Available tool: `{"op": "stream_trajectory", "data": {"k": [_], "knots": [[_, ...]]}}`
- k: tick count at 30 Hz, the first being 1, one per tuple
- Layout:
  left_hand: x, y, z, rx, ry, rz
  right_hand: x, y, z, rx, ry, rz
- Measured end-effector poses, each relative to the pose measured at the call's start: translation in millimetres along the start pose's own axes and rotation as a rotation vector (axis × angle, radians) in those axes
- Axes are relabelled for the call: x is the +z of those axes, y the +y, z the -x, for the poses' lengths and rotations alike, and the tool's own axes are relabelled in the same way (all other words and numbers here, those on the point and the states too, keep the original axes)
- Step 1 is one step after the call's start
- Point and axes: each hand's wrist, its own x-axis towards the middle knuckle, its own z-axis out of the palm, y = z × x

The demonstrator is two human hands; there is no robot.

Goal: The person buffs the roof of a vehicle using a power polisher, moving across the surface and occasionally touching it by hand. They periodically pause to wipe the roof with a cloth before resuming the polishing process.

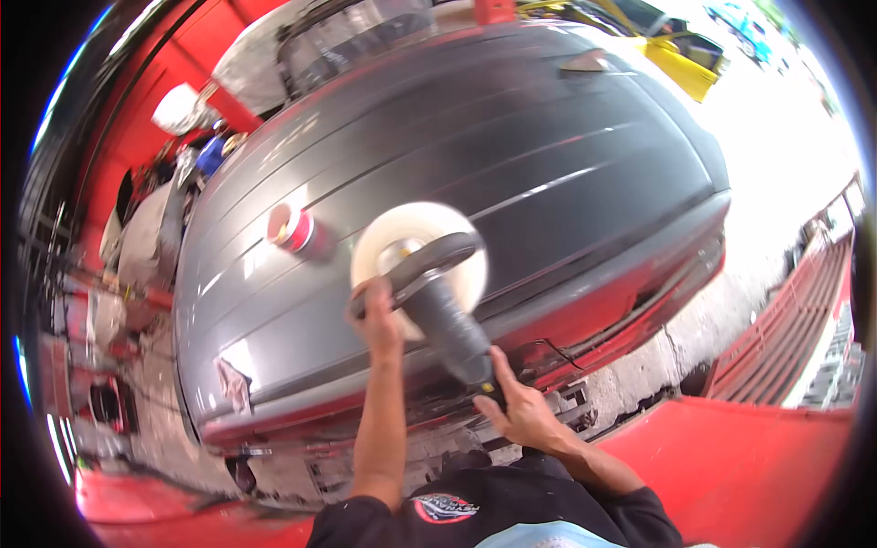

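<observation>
Grey car hood [512,155]; white polishing pad [416,237]; red-white tin [294,228].

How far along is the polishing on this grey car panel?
Done: the grey panel shows glossy streaks. In hand: left hand and right hand hold the polisher, its white pad on the near part. Left: unclear how much; the red tin and rag sit on the panel.

We stood in a car body workshop: a grey car bonnet [438,183], red walls [174,64] and a polishing machine [429,283] surrounded us.
</observation>
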Motion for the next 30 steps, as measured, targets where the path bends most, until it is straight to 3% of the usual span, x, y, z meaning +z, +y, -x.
{"op": "stream_trajectory", "data": {"k": [3, 4, 6, 11, 13, 17, 21, 25, 27, 28, 29, 30], "knots": [[-19, 15, -5, 0.044, 0.222, 0.003, 9, -6, -12, -0.034, -0.121, 0.033], [-31, 21, -10, 0.02, 0.155, 0.029, 11, -8, -14, -0.034, -0.084, 0.021], [-35, 35, -9, -0.003, 0.089, 0.04, 11, -10, -20, -0.055, -0.209, 0.073], [-5, 33, -14, -0.005, 0.047, 0.071, 4, 1, -20, -0.156, -0.098, 0.018], [23, 20, -23, 0.011, 0.017, 0.049, -22, -2, -22, -0.031, -0.12, 0.026], [105, -8, -47, -0.034, -0.091, 0.015, -66, 7, -40, 0.006, 0.026, 0.024], [198, -37, -59, 0.069, -0.26, -0.078, -113, 16, -53, 0.06, 0.187, -0.024], [289, -15, -55, -0.252, -0.547, 0.116, -160, 43, -72, -0.052, 0.398, 0.064], [305, -10, -43, 0.18, -0.414, -0.393, -201, 33, -91, 0.138, 0.357, -0.044], [288, -11, -39, 0.269, -0.431, -0.37, -206, 56, -109, 0.065, 0.396, -0.082], [259, -14, -28, 0.357, -0.452, -0.347, -225, 27, -111, 0.175, 0.326, -0.079], [224, -15, -18, 0.432, -0.458, -0.555, -235, 16, -121, 0.203, 0.323, -0.097]]}}
